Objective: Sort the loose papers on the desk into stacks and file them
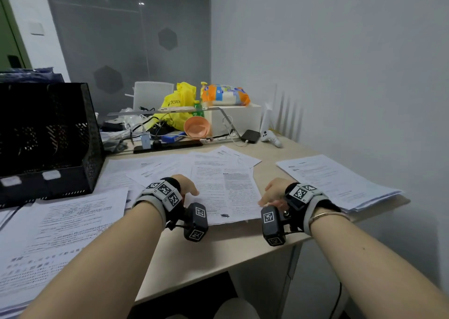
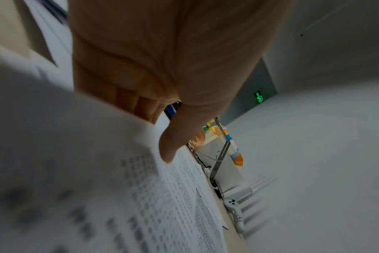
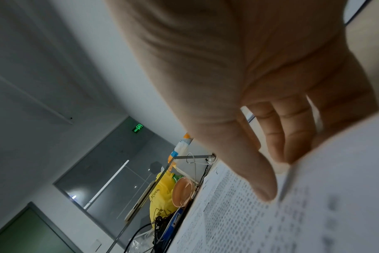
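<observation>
At the near middle of the bench (image 1: 218, 250), a printed sheet (image 1: 226, 189) is gripped at both side edges. On its left edge the left hand (image 1: 185, 187) is closed: in the left wrist view the thumb is laid on the printed face and the fingers (image 2: 141, 106) are curled under the paper. On its right edge the right hand (image 1: 273, 192) is closed the same way: in the right wrist view the thumb is pressed on top and the fingers (image 3: 277, 130) are tucked beneath the edge. Tagged wrist units are worn on both forearms.

Behind and to the left of the held sheet, loose papers (image 1: 155, 168) are fanned out, overlapping one another. A neater stack (image 1: 340, 180) is seen at the right end of the bench, apart from the held sheet. Another large pile (image 1: 53, 233) is spread over the near left corner, under the left forearm.

A black mesh file rack (image 1: 48, 136) is stood on the left side, beside the left pile. Along the back, a clear riser shelf (image 1: 170, 110), a yellow bag (image 1: 179, 102), an orange bowl (image 1: 196, 126), a white box (image 1: 235, 119), a small black device (image 1: 250, 136) and a white controller (image 1: 271, 137) are crowded together with cables.
</observation>
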`<state>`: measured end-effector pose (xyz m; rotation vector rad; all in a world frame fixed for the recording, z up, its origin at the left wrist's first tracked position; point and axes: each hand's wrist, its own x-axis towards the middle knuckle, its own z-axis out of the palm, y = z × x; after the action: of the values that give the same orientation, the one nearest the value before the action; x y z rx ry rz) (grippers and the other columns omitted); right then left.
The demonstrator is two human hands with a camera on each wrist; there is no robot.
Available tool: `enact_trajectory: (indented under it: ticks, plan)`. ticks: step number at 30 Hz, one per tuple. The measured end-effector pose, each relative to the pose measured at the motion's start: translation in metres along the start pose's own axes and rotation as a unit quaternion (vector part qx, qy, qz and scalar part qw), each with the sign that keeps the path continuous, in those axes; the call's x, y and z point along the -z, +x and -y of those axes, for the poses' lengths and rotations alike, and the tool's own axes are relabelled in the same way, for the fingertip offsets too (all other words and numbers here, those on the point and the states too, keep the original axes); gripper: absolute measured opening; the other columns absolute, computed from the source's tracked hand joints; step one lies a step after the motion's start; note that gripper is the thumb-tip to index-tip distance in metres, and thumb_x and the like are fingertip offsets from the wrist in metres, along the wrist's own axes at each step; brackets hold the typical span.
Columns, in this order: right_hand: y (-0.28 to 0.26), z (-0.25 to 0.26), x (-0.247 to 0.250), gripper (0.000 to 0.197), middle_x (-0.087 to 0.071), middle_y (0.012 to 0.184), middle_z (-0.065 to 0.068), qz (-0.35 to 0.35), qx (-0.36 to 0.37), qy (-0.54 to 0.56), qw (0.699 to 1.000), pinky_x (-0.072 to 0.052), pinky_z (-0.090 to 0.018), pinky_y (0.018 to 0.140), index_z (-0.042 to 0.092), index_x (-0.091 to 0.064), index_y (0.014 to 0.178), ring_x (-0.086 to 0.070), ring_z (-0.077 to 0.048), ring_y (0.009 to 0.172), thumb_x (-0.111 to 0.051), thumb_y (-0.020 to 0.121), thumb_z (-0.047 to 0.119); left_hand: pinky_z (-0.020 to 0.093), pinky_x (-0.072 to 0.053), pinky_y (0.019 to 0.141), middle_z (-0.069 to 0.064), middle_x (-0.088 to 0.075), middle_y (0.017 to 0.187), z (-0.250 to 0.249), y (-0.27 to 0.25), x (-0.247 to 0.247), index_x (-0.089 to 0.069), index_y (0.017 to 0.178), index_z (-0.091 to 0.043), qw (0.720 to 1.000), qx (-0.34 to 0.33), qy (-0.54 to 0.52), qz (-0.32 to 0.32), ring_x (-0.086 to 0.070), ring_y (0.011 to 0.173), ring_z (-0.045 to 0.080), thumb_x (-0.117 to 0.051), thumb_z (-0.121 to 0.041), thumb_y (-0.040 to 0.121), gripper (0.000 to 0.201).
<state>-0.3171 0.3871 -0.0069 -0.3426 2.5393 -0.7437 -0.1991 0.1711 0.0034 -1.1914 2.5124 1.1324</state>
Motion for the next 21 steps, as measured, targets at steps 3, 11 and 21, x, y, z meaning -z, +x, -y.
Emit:
enact_trajectory:
  ticks: [3, 11, 21]
  plan:
    - [-0.006, -0.001, 0.001, 0.010, -0.050, 0.037, -0.001, 0.010, -0.006, 0.001, 1.000, -0.036, -0.014, 0.039, 0.000, -0.058, 0.083, -0.045, -0.011, 0.029, -0.068, 0.079, 0.000, 0.035, -0.046, 0.094, 0.020, -0.056, 0.130, -0.001, -0.003, -0.002, -0.048, 0.128, 0.007, 0.999, -0.010, 0.049, 0.005, -0.058, 0.114, 0.032, -0.059, -0.023, 0.092, 0.048]
    - [-0.012, 0.011, 0.005, 0.011, -0.058, 0.086, -0.008, -0.042, 0.002, 0.059, 0.997, -0.038, -0.024, 0.050, 0.003, -0.057, 0.088, -0.054, -0.019, 0.070, -0.065, 0.085, 0.010, 0.044, -0.054, 0.087, 0.021, -0.061, 0.119, 0.003, 0.007, 0.008, -0.050, 0.124, 0.006, 0.996, -0.064, -0.047, -0.035, -0.063, 0.100, 0.035, -0.055, -0.015, 0.093, 0.037]
    - [-0.008, 0.050, 0.001, 0.043, -0.062, 0.101, -0.014, -0.100, 0.061, 0.144, 0.983, -0.042, -0.030, 0.069, -0.004, -0.059, 0.116, -0.054, -0.023, 0.084, -0.062, 0.088, 0.029, 0.047, -0.049, 0.095, 0.017, -0.064, 0.118, 0.047, 0.029, 0.080, -0.062, 0.113, 0.000, 0.923, -0.133, -0.279, -0.229, -0.060, 0.107, 0.036, -0.055, -0.012, 0.085, 0.031]
